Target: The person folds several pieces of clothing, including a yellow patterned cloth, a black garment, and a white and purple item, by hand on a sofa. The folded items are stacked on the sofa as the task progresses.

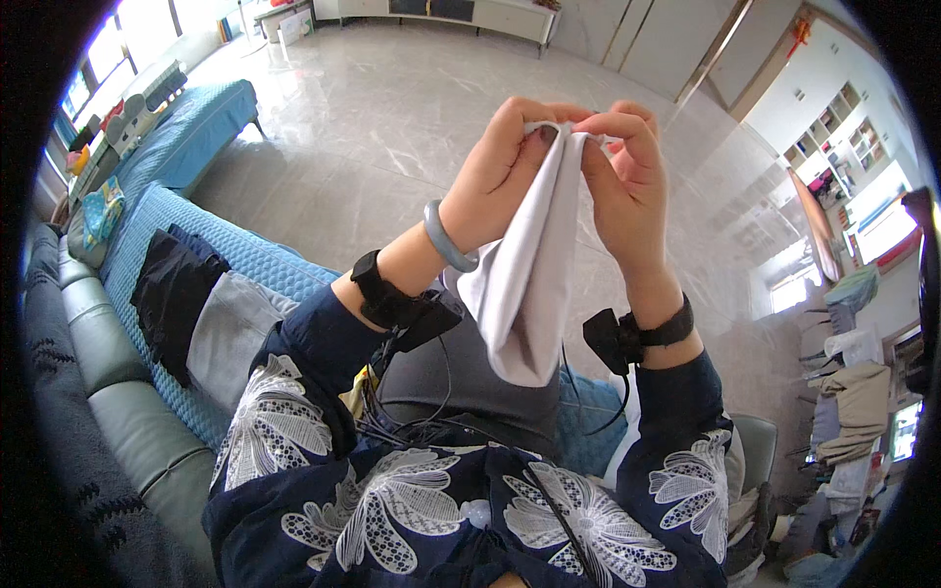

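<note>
Both my hands are raised in front of me, pinching the upper edge of a pale white-grey cloth (524,265). My left hand (505,176) closes on the cloth's left corner, thumb against the fabric. Close beside it, my right hand (627,186) grips the right part of the same edge between thumb and fingers. From there the cloth hangs in a folded, rounded shape down over my lap. Whether it is a garment or a plain piece of fabric, I cannot make out. A grey bangle and black straps with small boxes sit on my wrists.
To my left, dark folded clothes (172,294) and a grey folded garment (233,333) lie on the blue quilted sofa cover (284,265). Black cables (446,392) cross my lap. Clothes hang on a rack (853,402) at the right. A low cabinet (490,22) stands across the tiled floor.
</note>
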The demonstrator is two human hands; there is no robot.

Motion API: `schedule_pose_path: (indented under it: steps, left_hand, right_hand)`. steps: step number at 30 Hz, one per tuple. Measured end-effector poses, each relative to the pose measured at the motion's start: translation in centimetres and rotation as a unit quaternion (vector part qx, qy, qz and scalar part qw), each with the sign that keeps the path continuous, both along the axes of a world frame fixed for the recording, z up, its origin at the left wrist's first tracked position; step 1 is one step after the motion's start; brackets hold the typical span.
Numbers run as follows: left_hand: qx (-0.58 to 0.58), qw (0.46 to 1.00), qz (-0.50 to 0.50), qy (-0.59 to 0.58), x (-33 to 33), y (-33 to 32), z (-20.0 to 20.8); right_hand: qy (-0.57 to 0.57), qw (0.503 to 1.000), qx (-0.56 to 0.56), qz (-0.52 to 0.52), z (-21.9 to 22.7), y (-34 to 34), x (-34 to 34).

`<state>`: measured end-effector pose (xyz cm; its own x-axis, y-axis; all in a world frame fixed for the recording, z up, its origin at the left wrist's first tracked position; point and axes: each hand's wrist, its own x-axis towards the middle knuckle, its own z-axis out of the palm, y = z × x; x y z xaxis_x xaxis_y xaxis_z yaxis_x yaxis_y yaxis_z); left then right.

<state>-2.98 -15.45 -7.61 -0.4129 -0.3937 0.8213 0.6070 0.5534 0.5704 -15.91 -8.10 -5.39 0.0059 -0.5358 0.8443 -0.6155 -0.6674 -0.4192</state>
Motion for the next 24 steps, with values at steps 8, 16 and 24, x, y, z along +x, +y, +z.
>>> schedule_pose_path:
  steps: [8,16,24]
  left_hand:
    - [0.081,0.985,-0.106,-0.112,1.3,-2.2,0.2]
    - [-0.115,0.979,0.093,-0.14,3.5,-4.4,-0.4]
    - [-0.129,0.943,0.17,-0.255,9.4,-6.5,-1.8]
  right_hand:
    - [-0.125,0.988,0.09,0.007,0.4,0.1,1.1]
    - [0.059,0.955,0.276,0.088,-0.8,6.2,2.7]
    - [0.263,0.871,0.413,-0.035,-4.8,5.0,1.9]
